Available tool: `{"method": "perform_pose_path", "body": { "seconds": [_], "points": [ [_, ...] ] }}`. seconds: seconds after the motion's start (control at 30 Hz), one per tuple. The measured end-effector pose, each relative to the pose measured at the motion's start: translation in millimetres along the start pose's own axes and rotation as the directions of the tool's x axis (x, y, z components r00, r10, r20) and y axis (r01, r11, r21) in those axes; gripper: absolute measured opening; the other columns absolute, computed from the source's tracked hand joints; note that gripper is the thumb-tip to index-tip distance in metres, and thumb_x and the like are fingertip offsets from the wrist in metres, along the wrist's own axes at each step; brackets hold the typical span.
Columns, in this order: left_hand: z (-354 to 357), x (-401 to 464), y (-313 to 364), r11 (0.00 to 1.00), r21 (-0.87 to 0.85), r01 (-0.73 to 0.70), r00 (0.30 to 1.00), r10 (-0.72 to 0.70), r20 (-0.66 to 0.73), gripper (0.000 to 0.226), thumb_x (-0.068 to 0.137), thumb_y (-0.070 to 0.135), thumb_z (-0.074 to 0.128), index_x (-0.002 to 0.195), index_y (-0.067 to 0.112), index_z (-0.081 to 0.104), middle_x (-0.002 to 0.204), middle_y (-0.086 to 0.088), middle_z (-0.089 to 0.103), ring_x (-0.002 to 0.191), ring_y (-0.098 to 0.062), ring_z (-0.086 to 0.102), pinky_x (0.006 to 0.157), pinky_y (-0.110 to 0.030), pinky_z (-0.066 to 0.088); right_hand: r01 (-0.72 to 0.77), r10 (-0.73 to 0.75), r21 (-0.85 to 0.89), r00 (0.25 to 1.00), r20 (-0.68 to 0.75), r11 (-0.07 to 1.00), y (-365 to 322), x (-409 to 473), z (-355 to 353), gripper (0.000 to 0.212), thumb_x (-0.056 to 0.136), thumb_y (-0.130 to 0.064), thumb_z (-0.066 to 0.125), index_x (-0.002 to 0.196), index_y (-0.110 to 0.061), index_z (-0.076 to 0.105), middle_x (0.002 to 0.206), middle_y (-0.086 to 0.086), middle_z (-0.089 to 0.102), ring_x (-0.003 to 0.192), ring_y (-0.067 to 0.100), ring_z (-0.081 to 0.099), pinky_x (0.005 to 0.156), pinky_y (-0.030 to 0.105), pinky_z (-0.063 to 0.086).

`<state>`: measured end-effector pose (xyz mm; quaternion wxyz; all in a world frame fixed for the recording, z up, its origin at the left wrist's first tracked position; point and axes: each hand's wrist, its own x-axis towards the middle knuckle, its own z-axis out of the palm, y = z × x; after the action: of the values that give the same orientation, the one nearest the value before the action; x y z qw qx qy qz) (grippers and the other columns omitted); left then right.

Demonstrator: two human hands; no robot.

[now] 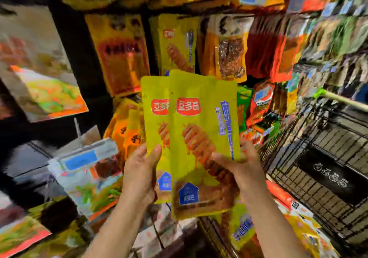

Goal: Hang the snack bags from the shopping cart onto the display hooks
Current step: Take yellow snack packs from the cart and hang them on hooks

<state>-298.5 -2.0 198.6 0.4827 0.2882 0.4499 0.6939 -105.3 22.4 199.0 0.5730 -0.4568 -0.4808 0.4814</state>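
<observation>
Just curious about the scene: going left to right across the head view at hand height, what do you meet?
Left hand → rear yellow-green snack bag → front yellow-green snack bag → right hand → black wire shopping cart.

Single view, head-worn wide-angle camera: looks forward and slightly down from the person's own standpoint, close to a display wall of hanging snack bags [225,46] that fills the upper frame. Both forearms enter from the bottom edge; the shopping cart [326,158] occupies the right edge. Edges bend and smear; no second view to compare.
</observation>
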Motion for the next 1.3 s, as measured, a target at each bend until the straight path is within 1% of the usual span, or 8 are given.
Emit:
{"method": "perform_pose_path", "body": {
  "seconds": [0.13,0.37,0.53,0.63,0.8,0.9,1.17,1.3],
  "points": [
    [-0.3,-3.5,24.1,0.996,-0.058,-0.067,0.998,0.066,-0.019,0.018,0.088,0.007,0.055,0.102,0.011,0.066,0.093,-0.011,0.073,0.081,-0.028,0.068,0.075,-0.047,0.057,0.005,-0.010,0.069,0.997,0.071,0.998,-16.3,11.9,13.1,0.079,0.044,-0.018,0.091,0.114,-0.015,0.055,0.078,0.005,0.072,0.056,0.018,0.063,0.051,0.026,0.050],
    [21.3,2.2,45.7,0.985,-0.135,-0.110,0.994,0.109,-0.018,0.016,0.095,0.007,0.051,0.104,0.009,0.064,0.086,-0.008,0.075,0.068,-0.021,0.072,0.058,-0.036,0.060,0.017,-0.024,0.199,0.999,0.035,0.980,-50.0,30.5,-0.4,0.063,0.055,-0.018,0.079,0.113,-0.021,0.055,0.100,0.009,0.073,0.087,0.027,0.071,0.076,0.041,0.057],
    [39.8,13.4,46.3,0.981,-0.145,-0.127,0.991,0.122,-0.047,0.015,0.096,0.007,0.049,0.100,0.010,0.063,0.079,-0.004,0.074,0.064,-0.018,0.071,0.053,-0.032,0.058,0.047,-0.051,0.184,0.999,0.017,0.982,-60.8,53.1,-23.5,0.056,0.056,-0.021,0.081,0.105,-0.034,0.057,0.104,0.007,0.073,0.093,0.027,0.070,0.079,0.043,0.056],
    [46.1,19.9,44.9,0.976,-0.146,-0.159,0.986,0.151,-0.068,0.016,0.096,0.005,0.048,0.101,0.011,0.062,0.074,0.002,0.074,0.061,-0.013,0.070,0.053,-0.029,0.057,0.054,-0.056,0.172,0.998,0.009,0.984,-63.3,77.2,-37.8,0.063,0.065,-0.016,0.081,0.120,-0.028,0.054,0.108,0.007,0.072,0.090,0.025,0.071,0.069,0.037,0.058],
    [51.0,32.1,39.8,0.976,-0.132,-0.176,0.981,0.162,-0.110,0.017,0.096,0.006,0.048,0.105,0.011,0.062,0.075,0.002,0.074,0.062,-0.014,0.070,0.055,-0.033,0.058,0.063,-0.068,0.158,0.997,0.029,0.985,-66.4,123.0,-46.3,0.082,0.059,-0.025,0.084,0.133,-0.025,0.048,0.114,0.009,0.070,0.097,0.028,0.070,0.081,0.044,0.057],
    [56.1,36.0,38.5,0.979,-0.129,-0.160,0.980,0.142,-0.138,0.014,0.096,0.007,0.050,0.104,0.009,0.060,0.072,0.003,0.074,0.060,-0.013,0.070,0.057,-0.034,0.059,0.100,-0.106,0.134,0.994,0.036,0.986,-76.5,152.2,-45.7,0.071,0.069,-0.017,0.083,0.131,-0.022,0.051,0.112,0.010,0.070,0.096,0.029,0.069,0.084,0.047,0.057],
    [60.0,46.6,38.6,0.984,-0.101,-0.147,0.980,0.131,-0.152,0.014,0.095,0.011,0.052,0.102,0.014,0.064,0.081,-0.002,0.074,0.068,-0.020,0.071,0.069,-0.045,0.057,0.177,-0.180,0.102,0.983,0.028,0.979,-106.3,197.8,-50.4,0.058,0.073,-0.014,0.081,0.125,-0.019,0.058,0.106,0.005,0.072,0.091,0.021,0.071,0.074,0.036,0.057],
    [59.0,50.2,45.6,0.977,-0.093,-0.189,0.972,0.173,-0.161,0.016,0.097,0.012,0.050,0.094,0.017,0.064,0.079,-0.001,0.074,0.067,-0.018,0.070,0.064,-0.040,0.058,0.160,-0.168,0.082,0.980,0.103,0.984,-110.9,201.0,-57.2,0.047,0.077,-0.010,0.076,0.122,-0.018,0.062,0.099,0.003,0.073,0.077,0.015,0.072,0.061,0.027,0.055]
  ]
}}
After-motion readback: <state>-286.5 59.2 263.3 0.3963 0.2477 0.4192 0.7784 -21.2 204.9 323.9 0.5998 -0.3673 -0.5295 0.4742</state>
